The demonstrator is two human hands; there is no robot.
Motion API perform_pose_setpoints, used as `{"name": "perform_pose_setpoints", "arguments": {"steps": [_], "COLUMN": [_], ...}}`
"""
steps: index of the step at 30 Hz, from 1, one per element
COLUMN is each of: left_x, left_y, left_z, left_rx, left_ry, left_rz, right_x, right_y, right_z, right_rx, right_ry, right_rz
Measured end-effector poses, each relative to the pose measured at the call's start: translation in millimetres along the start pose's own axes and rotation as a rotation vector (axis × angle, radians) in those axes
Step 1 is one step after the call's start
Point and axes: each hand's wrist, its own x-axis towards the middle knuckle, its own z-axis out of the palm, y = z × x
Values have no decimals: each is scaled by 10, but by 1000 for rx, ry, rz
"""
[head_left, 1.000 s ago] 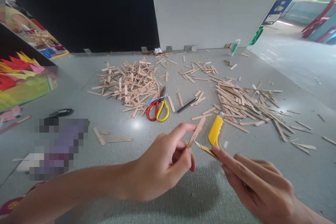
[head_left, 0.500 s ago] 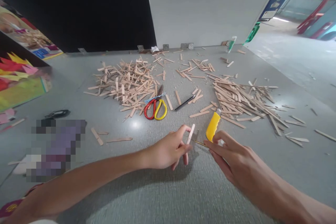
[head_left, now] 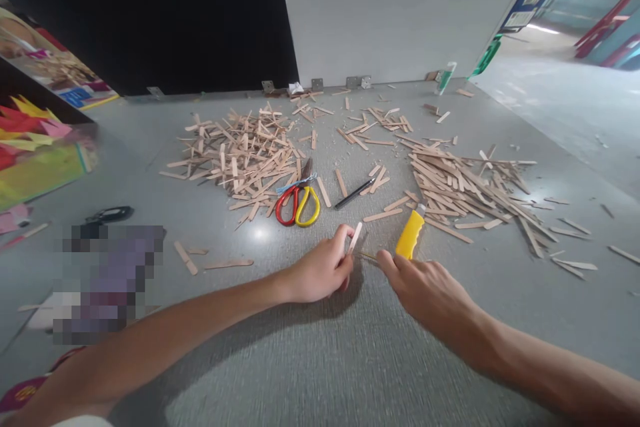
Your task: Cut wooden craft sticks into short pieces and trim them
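My left hand is closed, pinching a short flat wooden craft stick that points up and slightly right between thumb and forefinger. My right hand grips a thin brass-coloured rod, its tip close to the stick's lower end. Whether the tip touches the stick I cannot tell. Just beyond my right fingers lies a yellow-handled cutter, its lower end partly hidden by the hand. A black pen and scissors with red and yellow handles lie farther off.
A heap of craft sticks lies back left, another pile back right, with loose pieces between. A black and white upright panel closes off the back. A glue tube leans there. Coloured paper stands at left.
My right hand has turned palm-down and its fingers have closed more around the rod. My left hand has moved slightly left and up with the stick, its fingers more curled.
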Motion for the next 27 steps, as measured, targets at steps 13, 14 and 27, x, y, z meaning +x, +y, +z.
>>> {"name": "perform_pose_setpoints", "arguments": {"steps": [13, 14, 27], "left_x": [-13, -22, 61], "left_y": [85, 90, 125], "left_z": [-114, -113, -355], "left_rx": [-74, -59, 458], "left_ry": [-31, -40, -23], "left_rz": [-211, -224, 248], "right_x": [-89, -69, 14], "right_y": [353, 393, 126], "right_z": [-396, -409, -74], "right_rx": [900, 1031, 1563], "right_ry": [192, 190, 237], "right_rz": [80, 119, 330]}}
